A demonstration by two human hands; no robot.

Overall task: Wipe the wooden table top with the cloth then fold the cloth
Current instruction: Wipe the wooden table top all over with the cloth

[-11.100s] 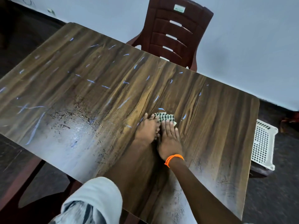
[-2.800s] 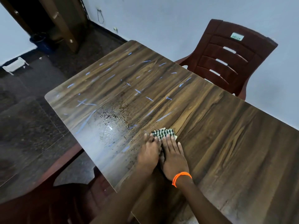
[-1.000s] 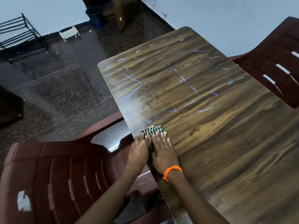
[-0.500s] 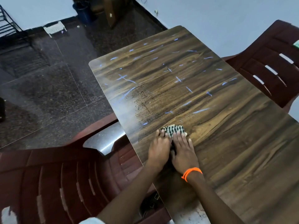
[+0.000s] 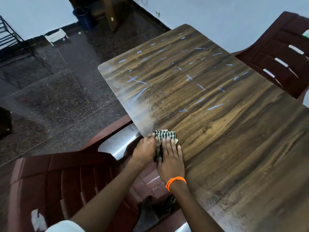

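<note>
A small folded black-and-white checked cloth lies on the wooden table top right at its near left edge. My left hand and my right hand lie side by side on the cloth with fingers straight, pressing it flat onto the wood. Only the cloth's front end shows beyond my fingertips. An orange band sits on my right wrist. Dark specks and pale blue streaks mark the table's far half.
A dark red plastic chair stands below the table edge under my arms. A second red chair is at the far right. On the dark floor sit a white basket, a blue bin and a black rack.
Both hands have slid the cloth back from further in on the table to its near left edge, staying pressed on it throughout.
</note>
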